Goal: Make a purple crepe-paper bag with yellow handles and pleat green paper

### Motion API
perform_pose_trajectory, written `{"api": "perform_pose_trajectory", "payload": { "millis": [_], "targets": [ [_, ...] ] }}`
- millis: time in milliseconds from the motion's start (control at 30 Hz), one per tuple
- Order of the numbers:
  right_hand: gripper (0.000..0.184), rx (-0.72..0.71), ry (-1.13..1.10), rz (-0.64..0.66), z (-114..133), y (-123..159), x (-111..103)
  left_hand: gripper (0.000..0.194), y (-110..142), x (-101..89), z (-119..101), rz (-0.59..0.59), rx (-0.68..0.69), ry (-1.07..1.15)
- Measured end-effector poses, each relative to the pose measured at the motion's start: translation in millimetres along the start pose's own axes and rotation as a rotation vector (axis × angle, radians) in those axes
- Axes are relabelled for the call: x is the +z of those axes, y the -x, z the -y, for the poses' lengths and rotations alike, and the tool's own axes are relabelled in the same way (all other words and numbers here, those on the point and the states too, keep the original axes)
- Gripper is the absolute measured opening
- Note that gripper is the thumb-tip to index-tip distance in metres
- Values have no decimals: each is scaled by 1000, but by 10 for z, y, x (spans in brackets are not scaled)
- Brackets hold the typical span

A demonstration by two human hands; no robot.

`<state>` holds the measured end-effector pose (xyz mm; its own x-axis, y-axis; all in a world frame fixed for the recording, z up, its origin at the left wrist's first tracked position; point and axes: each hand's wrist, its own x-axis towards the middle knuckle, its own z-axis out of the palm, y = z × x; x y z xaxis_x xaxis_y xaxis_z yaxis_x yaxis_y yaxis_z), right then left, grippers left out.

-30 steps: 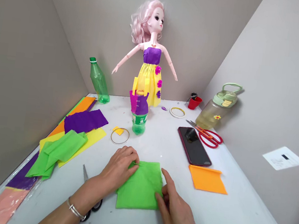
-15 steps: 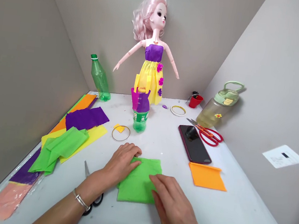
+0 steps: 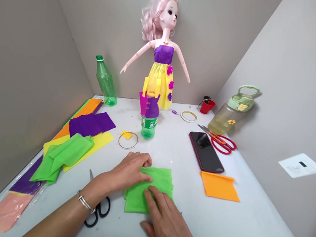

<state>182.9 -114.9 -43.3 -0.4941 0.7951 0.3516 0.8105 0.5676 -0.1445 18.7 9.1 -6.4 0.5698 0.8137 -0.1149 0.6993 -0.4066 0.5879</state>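
Note:
A folded sheet of green crepe paper lies on the white table near me, its surface slightly creased. My left hand curls over the sheet's upper left edge, fingers closed on the paper. My right hand rests across the lower right part of the sheet, with fingers spread and pressing down. Black-handled scissors lie just below my left wrist, their blades pointing away from me. A metal bangle circles that wrist.
Loose crepe sheets in purple, yellow and green lie to the left. Ahead stand a doll in a paper dress and a paper bodice on a cut bottle. To the right are a phone, red scissors, orange paper.
My right hand has slid from the sheet's right edge onto its lower middle. My left hand has shifted slightly right, and the sheet's top edge looks more rumpled.

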Motion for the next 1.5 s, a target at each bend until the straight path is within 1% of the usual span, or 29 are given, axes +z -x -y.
{"api": "perform_pose_trajectory", "payload": {
  "millis": [67, 133, 200, 300, 433, 500, 567, 633, 767, 967, 1067, 1133, 1200, 1333, 1367, 1433, 1500],
  "targets": [
    [56, 23, -9, -3, 15, 0, 17, 12, -2, 10, -19, -3, 12, -10],
    [54, 37, -24, -10, 35, -4, 41, 8, 15, 12, -58, -6, 36, -18],
    [51, 60, -28, -21, 51, -9, 61, 10, 72, 12, -111, -13, 75, -8],
    [47, 80, -44, -47, 63, -3, 79, 18, 247, 42, -180, -28, 137, 61],
    [39, 60, -97, -67, 57, 61, 88, 23, 531, 178, -191, -29, 192, 128],
    [35, 47, -114, -78, 46, 113, 82, 23, 632, 264, -166, -38, 205, 105],
    [35, 26, -110, -77, 25, 173, 62, 23, 690, 333, -140, -50, 208, 66],
    [37, -5, -80, -67, -8, 237, 29, 21, 709, 373, -128, -56, 219, 42],
    [33, -53, -7, -79, -93, 367, -46, 18, 692, 394, -147, -59, 257, 16],
    [35, -59, 42, -96, -142, 465, -63, 20, 702, 448, -201, -47, 282, -64],
    [33, -52, 24, -115, -145, 462, -61, 21, 716, 480, -199, -34, 281, -117],
    [28, -46, -20, -139, -167, 460, -106, 21, 726, 493, -182, -29, 276, -155],
    [23, -25, -69, -177, -207, 460, -199, 20, 744, 500, -161, -29, 284, -176],
    [28, 53, -85, -254, -271, 418, -410, 6, 798, 489, -158, -30, 298, -163],
    [30, 49, -82, -263, -272, 393, -436, 7, 809, 482, -168, -28, 292, -155],
    [31, 11, -86, -247, -251, 333, -433, 10, 813, 463, -191, -20, 277, -134],
    [28, -26, -107, -179, -215, 277, -371, 16, 786, 438, -212, -10, 264, -111]
  ]
}}
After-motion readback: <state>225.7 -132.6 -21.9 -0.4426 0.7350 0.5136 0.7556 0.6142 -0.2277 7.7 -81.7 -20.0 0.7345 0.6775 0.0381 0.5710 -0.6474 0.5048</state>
